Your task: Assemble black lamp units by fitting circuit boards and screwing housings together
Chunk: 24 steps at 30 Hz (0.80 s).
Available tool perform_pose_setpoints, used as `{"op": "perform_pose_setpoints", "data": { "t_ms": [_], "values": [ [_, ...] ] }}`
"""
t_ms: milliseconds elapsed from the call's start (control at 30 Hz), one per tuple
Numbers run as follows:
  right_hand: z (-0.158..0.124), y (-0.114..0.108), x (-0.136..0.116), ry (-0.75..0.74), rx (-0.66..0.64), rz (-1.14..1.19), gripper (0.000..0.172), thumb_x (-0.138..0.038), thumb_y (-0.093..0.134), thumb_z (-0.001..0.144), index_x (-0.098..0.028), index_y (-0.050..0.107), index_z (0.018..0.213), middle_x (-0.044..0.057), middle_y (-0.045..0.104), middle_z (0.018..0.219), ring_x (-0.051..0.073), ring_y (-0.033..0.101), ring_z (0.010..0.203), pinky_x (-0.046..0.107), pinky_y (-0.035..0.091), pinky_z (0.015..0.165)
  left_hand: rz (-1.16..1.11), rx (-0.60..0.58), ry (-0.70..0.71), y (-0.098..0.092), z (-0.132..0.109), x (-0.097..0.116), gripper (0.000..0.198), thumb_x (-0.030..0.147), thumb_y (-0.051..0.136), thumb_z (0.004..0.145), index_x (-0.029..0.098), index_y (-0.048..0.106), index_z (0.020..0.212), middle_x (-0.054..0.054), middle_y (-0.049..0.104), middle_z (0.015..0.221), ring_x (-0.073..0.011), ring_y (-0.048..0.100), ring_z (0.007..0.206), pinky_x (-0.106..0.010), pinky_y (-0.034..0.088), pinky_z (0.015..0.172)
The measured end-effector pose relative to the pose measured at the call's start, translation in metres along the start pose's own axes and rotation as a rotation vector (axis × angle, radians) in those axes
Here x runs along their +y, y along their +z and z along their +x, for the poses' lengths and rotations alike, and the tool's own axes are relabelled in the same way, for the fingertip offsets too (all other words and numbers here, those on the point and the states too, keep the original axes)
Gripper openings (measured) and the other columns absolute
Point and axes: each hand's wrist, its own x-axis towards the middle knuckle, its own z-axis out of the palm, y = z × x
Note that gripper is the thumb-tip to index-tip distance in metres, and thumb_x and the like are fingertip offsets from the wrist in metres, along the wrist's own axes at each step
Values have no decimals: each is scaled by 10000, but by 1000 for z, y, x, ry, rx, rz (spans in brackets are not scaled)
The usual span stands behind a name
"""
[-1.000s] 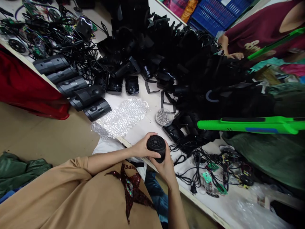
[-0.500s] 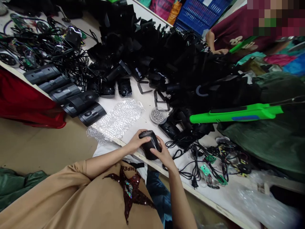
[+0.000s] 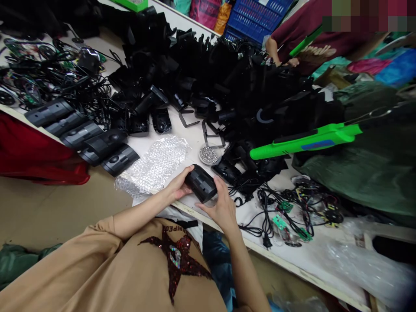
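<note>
A black cylindrical plastic housing point(image 3: 201, 183), faceted along its side, lies tilted between my hands just above the white table point(image 3: 191, 203). My left hand point(image 3: 177, 185) grips its upper left end. My right hand point(image 3: 221, 203) presses its fingers against the lower side. Crumpled bubble wrap point(image 3: 151, 167) lies just left of the housing, and a small dish of metal screws point(image 3: 208, 155) sits just above it. Its far end is hidden from this view.
A row of similar dark housings point(image 3: 81, 135) lines the table's left side. Black plastic parts point(image 3: 208, 73) are heaped behind them, with tangled cables and circuit boards point(image 3: 286, 216) to the right. A bright green tool point(image 3: 305, 141) crosses the pile. A co-worker's hand point(image 3: 286, 56) shows at top right.
The housing has turned from end-up, with its round perforated end showing, to lying tilted on its side. My hands have rotated it, and the view has swung slightly.
</note>
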Motion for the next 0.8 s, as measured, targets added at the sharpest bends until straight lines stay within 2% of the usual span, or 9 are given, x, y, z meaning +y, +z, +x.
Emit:
{"op": "perform_pose_setpoints", "data": {
  "t_ms": [133, 300, 367, 433, 500, 567, 633, 700, 800],
  "values": [
    [1, 9, 2, -74, 110, -19, 720, -450, 636, 716, -200, 333, 1320, 129, 503, 1228, 250, 517, 1130, 401, 514, 856, 29, 3, -23, 0, -1, -4, 264, 373, 662, 737, 165, 580, 878, -34, 638, 812, -162, 599, 723, -388, 523, 765],
    [-1, 13, 9, -152, 189, -12, 696, -423, 658, 693, -203, 372, 1289, 127, 519, 1202, 252, 541, 1094, 390, 535, 818, 107, -8, 19, 0, 1, -9, 332, 423, 649, 740, 162, 566, 928, -51, 640, 879, -172, 618, 769, -396, 529, 777],
    [-2, 12, 12, -149, 189, -9, 698, -418, 670, 683, -208, 378, 1282, 122, 523, 1201, 249, 545, 1089, 385, 536, 818, 230, -21, 64, -1, 2, -10, 381, 474, 598, 766, 154, 560, 968, -76, 635, 941, -194, 619, 841, -400, 521, 798],
    [-2, 10, 15, -121, 189, 8, 701, -413, 677, 675, -211, 377, 1276, 119, 526, 1202, 248, 542, 1093, 391, 529, 832, 491, -36, 227, -5, 2, -7, 476, 533, 543, 785, 151, 539, 1069, -113, 602, 1074, -231, 583, 994, -418, 479, 879],
    [-2, 6, 16, -75, 173, 33, 708, -408, 682, 668, -209, 370, 1273, 119, 526, 1202, 250, 540, 1095, 398, 520, 846, 901, -120, 542, -11, 0, -2, 631, 555, 597, 735, 161, 470, 1211, -147, 497, 1261, -279, 458, 1185, -460, 365, 1002],
    [-2, 3, 15, -43, 118, 62, 716, -405, 689, 656, -204, 370, 1264, 120, 531, 1191, 251, 542, 1089, 397, 514, 854, 1371, -317, 887, -15, -4, 5, 772, 511, 695, 664, 201, 397, 1305, -150, 357, 1395, -320, 289, 1309, -516, 198, 1081],
    [0, 1, 13, -46, 29, 84, 712, -401, 693, 651, -199, 376, 1256, 121, 534, 1187, 252, 540, 1094, 396, 503, 868, 1767, -544, 1107, -17, -7, 9, 787, 434, 715, 678, 224, 356, 1346, -148, 301, 1431, -334, 209, 1343, -550, 99, 1093],
    [1, 1, 11, -50, -39, 100, 728, -402, 692, 654, -198, 364, 1272, 124, 524, 1211, 258, 526, 1120, 404, 487, 891, 2011, -648, 1214, -17, -7, 11, 740, 365, 664, 745, 189, 314, 1373, -168, 362, 1386, -314, 277, 1316, -526, 138, 1094],
    [1, 0, 14, 14, -109, 166, 888, -435, 718, 636, -203, 257, 1358, 132, 467, 1311, 263, 488, 1180, 417, 443, 951, 2167, -627, 1302, -16, -1, 11, 757, 351, 642, 752, 98, 291, 1374, -186, 453, 1289, -295, 412, 1209, -448, 291, 1051]
  ]
}}
